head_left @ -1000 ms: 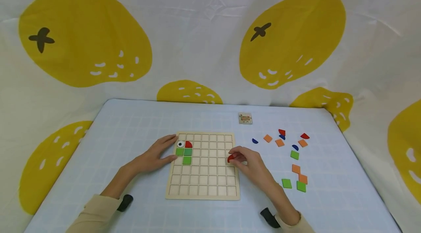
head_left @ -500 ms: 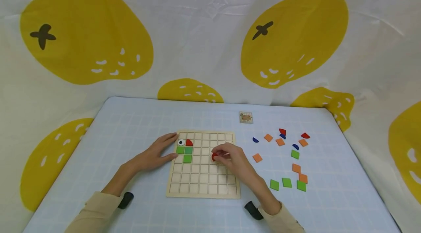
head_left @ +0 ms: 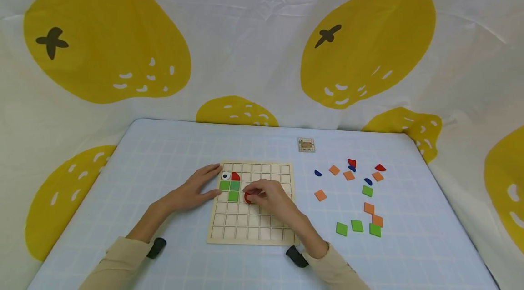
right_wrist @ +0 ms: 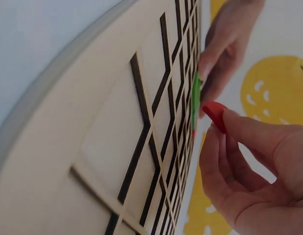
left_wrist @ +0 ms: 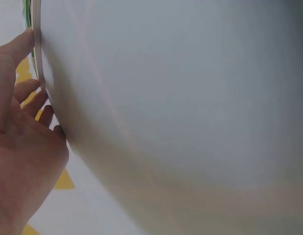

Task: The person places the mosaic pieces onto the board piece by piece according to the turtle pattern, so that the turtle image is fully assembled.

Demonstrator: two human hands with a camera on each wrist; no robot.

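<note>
Between thumb and fingertips my right hand (head_left: 270,197) pinches a small red rounded tile (head_left: 247,197), just right of the lowest green square on the wooden grid board (head_left: 254,233). The right wrist view shows this red tile (right_wrist: 216,115) tilted and apart from the board's surface. My left hand (head_left: 190,194) touches the board's left edge, thumb and fingers spread. In the upper left cells lie a white eye tile (head_left: 226,176), a red quarter-circle tile (head_left: 235,176) and three green squares (head_left: 233,196), one of them darker. The left wrist view shows fingers along the board's edge.
Right of the board lie scattered orange squares (head_left: 320,195), green squares (head_left: 357,226), blue half-circles (head_left: 368,182) and red pieces (head_left: 380,167). A small picture card (head_left: 306,145) lies behind the board. Patterned cloth (head_left: 245,53) hangs at the table's back edge.
My right hand has carried the red tile leftward across the board, from its right edge to beside the green squares. The left hand stays at the board's left edge.
</note>
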